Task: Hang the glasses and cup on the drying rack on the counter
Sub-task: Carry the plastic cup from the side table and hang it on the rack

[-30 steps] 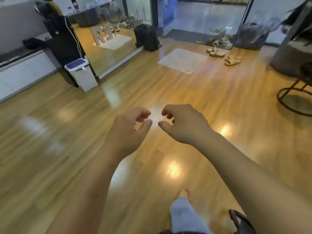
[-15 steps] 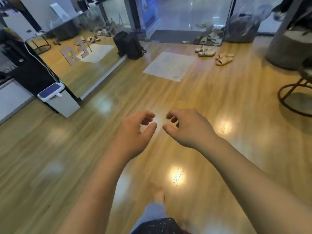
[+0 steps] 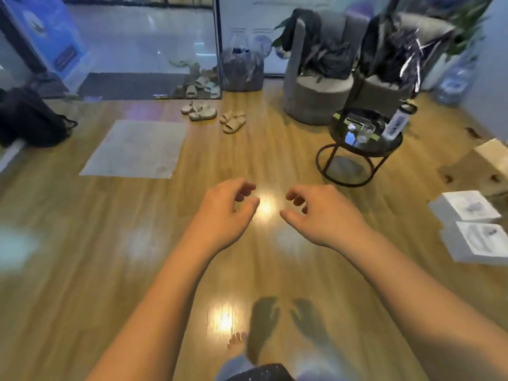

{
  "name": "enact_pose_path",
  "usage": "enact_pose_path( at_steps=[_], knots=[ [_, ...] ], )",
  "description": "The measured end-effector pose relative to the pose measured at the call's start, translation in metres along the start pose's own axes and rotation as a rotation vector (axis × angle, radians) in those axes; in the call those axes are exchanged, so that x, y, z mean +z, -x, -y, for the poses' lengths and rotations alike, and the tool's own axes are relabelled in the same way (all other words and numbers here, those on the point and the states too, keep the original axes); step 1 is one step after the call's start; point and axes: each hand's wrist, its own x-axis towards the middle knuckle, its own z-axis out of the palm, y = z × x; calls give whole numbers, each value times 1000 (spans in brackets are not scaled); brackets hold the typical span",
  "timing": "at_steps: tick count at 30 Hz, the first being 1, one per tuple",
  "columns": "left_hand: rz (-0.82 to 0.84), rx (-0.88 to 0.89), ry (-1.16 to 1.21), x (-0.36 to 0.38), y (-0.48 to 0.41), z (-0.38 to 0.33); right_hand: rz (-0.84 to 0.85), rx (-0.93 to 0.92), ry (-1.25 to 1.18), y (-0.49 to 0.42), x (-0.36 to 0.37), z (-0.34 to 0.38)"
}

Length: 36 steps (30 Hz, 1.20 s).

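Your left hand (image 3: 222, 213) and right hand (image 3: 324, 215) hang side by side over the wooden floor (image 3: 82, 270), close together but not touching, with a bright glare spot on the boards showing in the gap between them. Both are empty: the fingers of each curl loosely inward and the thumbs point toward one another, a half-closed, relaxed shape that grips nothing. No drying rack or counter shows from here. The only glassware you can see sits on the small round table (image 3: 360, 141) ahead and to the right, well apart from your hands: a clear glass (image 3: 367, 132) stands near the middle of its dark top, with a white bottle (image 3: 398, 122) tilted at the right edge; other small things on that top are too blurred to tell. Behind the table stand two grey seats (image 3: 316, 103) draped with dark clothing. To the left of them, several pairs of pale sandals (image 3: 214, 114) lie near a glass partition, and a pale floor mat (image 3: 134, 148) lies flat further left, with a black bag (image 3: 30, 122) at the far left edge. At the right edge, white cartons (image 3: 472, 224) rest on the floor. Low in the view, your bare toes (image 3: 236, 339) show just beyond a grey trouser leg (image 3: 233, 367)
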Motion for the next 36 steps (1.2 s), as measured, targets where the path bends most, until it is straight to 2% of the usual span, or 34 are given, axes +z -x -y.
enact_pose_path(
  at_steps=[6, 11, 24, 28, 33, 36],
  knots=[
    [120, 89, -24, 23, -125, 0, -36, 88, -67, -99, -26, -34],
    [134, 121, -71, 54, -237, -2, -67, 95, -118, -201, -41, -76],
    [194, 55, -183, 118, -490, -12, 29, 40, -170, -468, -113, -170],
    [267, 107, -149, 157, -579, -8, 35, 139, -170, -534, -120, -214],
    [341, 174, -83, 203, -701, -8, -45, 298, -146, -615, -141, -267],
    [435, 227, -39, 225, -764, -18, -46, 407, -124, -654, -164, -295]
  ],
)
